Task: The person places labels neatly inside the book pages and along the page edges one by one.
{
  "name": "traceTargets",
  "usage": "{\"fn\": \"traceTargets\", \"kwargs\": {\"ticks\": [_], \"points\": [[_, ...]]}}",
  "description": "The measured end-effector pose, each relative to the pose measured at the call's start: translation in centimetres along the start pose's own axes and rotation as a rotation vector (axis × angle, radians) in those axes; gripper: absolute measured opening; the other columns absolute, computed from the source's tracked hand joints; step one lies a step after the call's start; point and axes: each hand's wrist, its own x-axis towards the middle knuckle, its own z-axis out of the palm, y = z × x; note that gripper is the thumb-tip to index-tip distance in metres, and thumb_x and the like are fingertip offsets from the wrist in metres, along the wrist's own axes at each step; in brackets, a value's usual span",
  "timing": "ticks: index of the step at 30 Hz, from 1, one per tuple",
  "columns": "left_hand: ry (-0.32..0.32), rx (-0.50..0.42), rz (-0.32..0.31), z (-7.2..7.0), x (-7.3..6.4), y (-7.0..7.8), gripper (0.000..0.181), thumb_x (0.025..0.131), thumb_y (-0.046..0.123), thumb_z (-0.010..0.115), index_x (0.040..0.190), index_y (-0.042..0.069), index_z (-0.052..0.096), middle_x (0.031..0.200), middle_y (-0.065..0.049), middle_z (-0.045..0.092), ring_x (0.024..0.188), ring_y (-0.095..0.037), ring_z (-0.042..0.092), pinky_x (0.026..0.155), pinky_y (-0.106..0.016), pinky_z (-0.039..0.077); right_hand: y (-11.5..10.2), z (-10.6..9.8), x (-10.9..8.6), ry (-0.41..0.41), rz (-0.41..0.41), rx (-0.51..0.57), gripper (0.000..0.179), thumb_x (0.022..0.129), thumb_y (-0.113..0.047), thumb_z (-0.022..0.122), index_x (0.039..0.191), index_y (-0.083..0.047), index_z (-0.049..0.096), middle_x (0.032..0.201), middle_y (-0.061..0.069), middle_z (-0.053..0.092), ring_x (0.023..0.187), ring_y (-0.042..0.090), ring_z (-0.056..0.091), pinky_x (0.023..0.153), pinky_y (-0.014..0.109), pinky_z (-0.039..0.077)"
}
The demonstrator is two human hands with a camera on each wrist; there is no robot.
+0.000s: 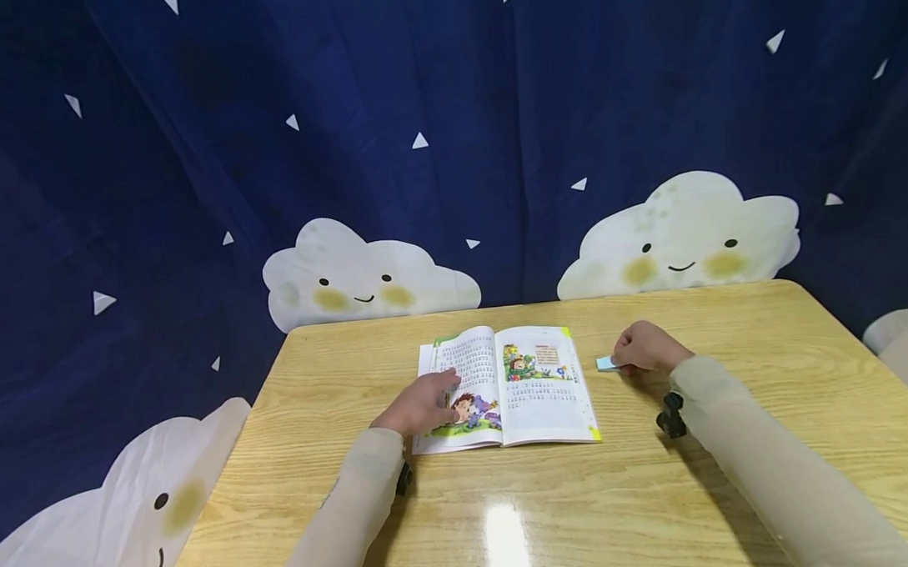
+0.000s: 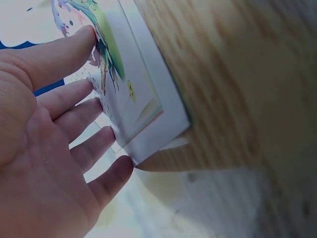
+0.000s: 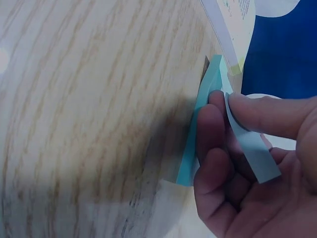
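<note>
An open picture book (image 1: 545, 418) lies on the table, with text and coloured drawings on both pages. My left hand (image 1: 426, 403) rests on its left page. In the left wrist view the fingers of this left hand (image 2: 54, 119) are spread and nearly straight along the page's edge. Right of the book, my right hand (image 1: 647, 348) is at a small light blue sticky note pad (image 1: 605, 363). Close up, my right hand (image 3: 257, 144) pinches a pale blue paper strip (image 3: 255, 151) between thumb and fingers. This strip bends up from the teal strip pad (image 3: 187, 158), meeting it at one end.
The wooden table (image 1: 314, 372) ends at a dark blue curtain (image 1: 387, 86) with white triangles and smiling clouds. Black wrist-worn devices (image 1: 671, 418) sit under both wrists. A bright light reflection lies on the table's front part.
</note>
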Motion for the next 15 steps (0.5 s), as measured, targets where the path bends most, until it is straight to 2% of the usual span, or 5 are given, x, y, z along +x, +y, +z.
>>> {"fn": "traceTargets", "kwargs": {"ticks": [7,15], "points": [[0.007,0.002,0.024,-0.04,0.04,-0.13,0.062,0.091,0.018,0.071,0.146,0.005,0.048,0.161,-0.008,0.036,0.15,-0.031,0.032,0.125,-0.045,0.029,0.13,-0.14,0.01,-0.004,-0.009,0.016,0.018,0.087,-0.012,0.061,0.074,-0.002,0.069,0.062,0.002,0.066,0.057,0.012,0.051,0.052,0.023,0.04],[0.004,0.011,0.021,-0.11,0.04,0.02,0.061,0.092,0.019,0.07,0.147,0.006,0.047,0.161,-0.008,0.036,0.15,-0.03,0.032,0.125,-0.044,0.029,0.03,-0.14,0.08,-0.015,0.001,0.002,0.018,0.088,-0.013,0.062,0.076,-0.001,0.069,0.062,0.001,0.066,0.059,0.012,0.053,0.052,0.023,0.041]]}}
